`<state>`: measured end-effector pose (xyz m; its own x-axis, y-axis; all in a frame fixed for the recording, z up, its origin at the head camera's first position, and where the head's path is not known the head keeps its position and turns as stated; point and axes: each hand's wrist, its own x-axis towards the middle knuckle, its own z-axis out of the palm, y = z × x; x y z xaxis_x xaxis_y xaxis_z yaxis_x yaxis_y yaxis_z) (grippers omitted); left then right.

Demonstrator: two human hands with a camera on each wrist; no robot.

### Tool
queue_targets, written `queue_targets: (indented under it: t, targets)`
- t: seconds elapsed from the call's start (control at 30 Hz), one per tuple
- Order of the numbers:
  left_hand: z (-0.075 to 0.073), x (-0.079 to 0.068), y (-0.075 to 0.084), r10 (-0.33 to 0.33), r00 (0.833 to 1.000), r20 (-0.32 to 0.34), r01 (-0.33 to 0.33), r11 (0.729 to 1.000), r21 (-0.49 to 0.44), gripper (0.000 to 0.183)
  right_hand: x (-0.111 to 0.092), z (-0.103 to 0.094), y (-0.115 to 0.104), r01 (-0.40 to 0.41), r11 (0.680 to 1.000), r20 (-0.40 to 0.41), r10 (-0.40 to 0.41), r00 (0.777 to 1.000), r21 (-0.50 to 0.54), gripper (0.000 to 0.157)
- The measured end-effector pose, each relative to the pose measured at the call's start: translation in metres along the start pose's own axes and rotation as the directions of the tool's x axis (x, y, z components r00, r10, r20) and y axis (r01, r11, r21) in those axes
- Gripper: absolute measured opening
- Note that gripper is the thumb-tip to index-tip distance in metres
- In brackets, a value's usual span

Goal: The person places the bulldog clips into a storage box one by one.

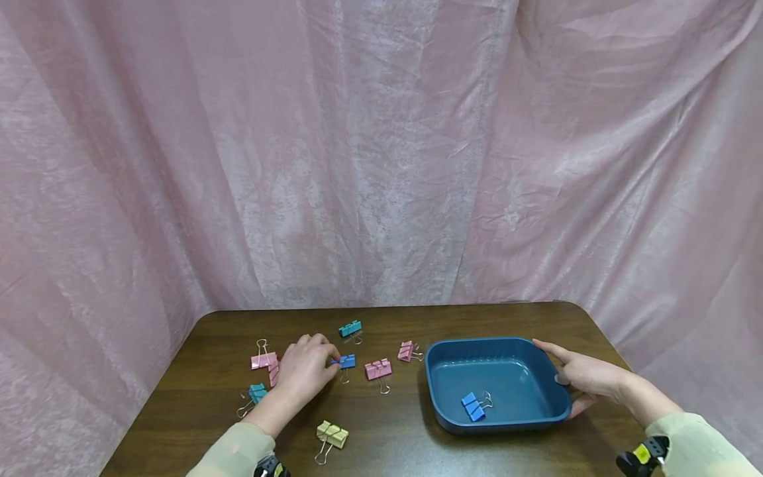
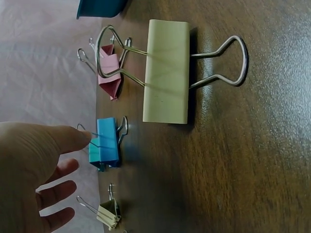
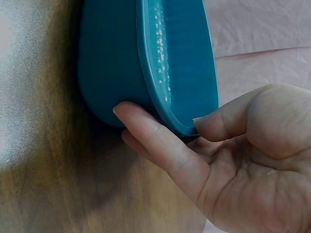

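Note:
Near the table's middle, my left hand [image 1: 308,364] reaches to a blue binder clip [image 1: 347,362] lying on the wood. In the left wrist view the thumb tip overlaps a wire handle of that blue clip [image 2: 108,141], and the other visible fingers are spread apart from it. Whether the thumb touches the clip I cannot tell. My right hand [image 1: 590,376] holds the right side of a blue tray [image 1: 438,404], with its thumb at the rim and its fingers against the outer wall [image 3: 109,73]. Another blue binder clip [image 1: 473,407] lies inside the tray.
Pink binder clips [image 1: 378,370] lie between the left hand and the tray. A teal clip [image 1: 350,328] is farther back, and a yellow clip [image 1: 332,434] nearer the front. Left of the left hand are more pink clips [image 1: 263,360] and a teal one [image 1: 257,393]. Behind the table hangs a pink curtain [image 1: 381,159].

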<state>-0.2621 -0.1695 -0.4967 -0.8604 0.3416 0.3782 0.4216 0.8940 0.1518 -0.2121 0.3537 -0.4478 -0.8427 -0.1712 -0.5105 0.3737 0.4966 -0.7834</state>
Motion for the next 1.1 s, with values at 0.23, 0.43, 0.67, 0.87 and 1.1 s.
queue_targets:
  t: [0.23,0.43,0.67,0.87,1.1]
  targets:
    - [0.0031,0.0002,0.0002,0.003,0.999,-0.035,-0.003,1.0,0.002,0.01,-0.0016,0.0002,-0.0013,0.013,1.0,0.009,-0.013,1.0,-0.016,0.082]
    - [0.006,0.0009,-0.0002,0.014,0.999,-0.051,-0.013,1.0,0.009,0.01,-0.0014,0.0006,-0.0011,0.014,1.0,0.005,-0.014,1.0,-0.023,0.082]
    - [0.0075,0.0018,-0.0007,0.044,0.997,-0.07,-0.042,0.999,0.029,0.01,0.0005,0.0001,-0.0001,0.01,1.0,0.006,-0.009,1.0,-0.018,0.081]
    - [0.0066,0.002,-0.0009,0.057,0.994,-0.094,-0.054,0.998,0.033,0.01,0.0007,0.0008,-0.0002,0.011,1.0,0.002,-0.011,1.0,-0.026,0.081]
    - [0.0045,0.0029,-0.0007,0.038,0.996,-0.078,-0.036,0.999,0.028,0.01,-0.0008,0.0012,0.0,0.012,1.0,0.007,-0.012,1.0,-0.024,0.08]
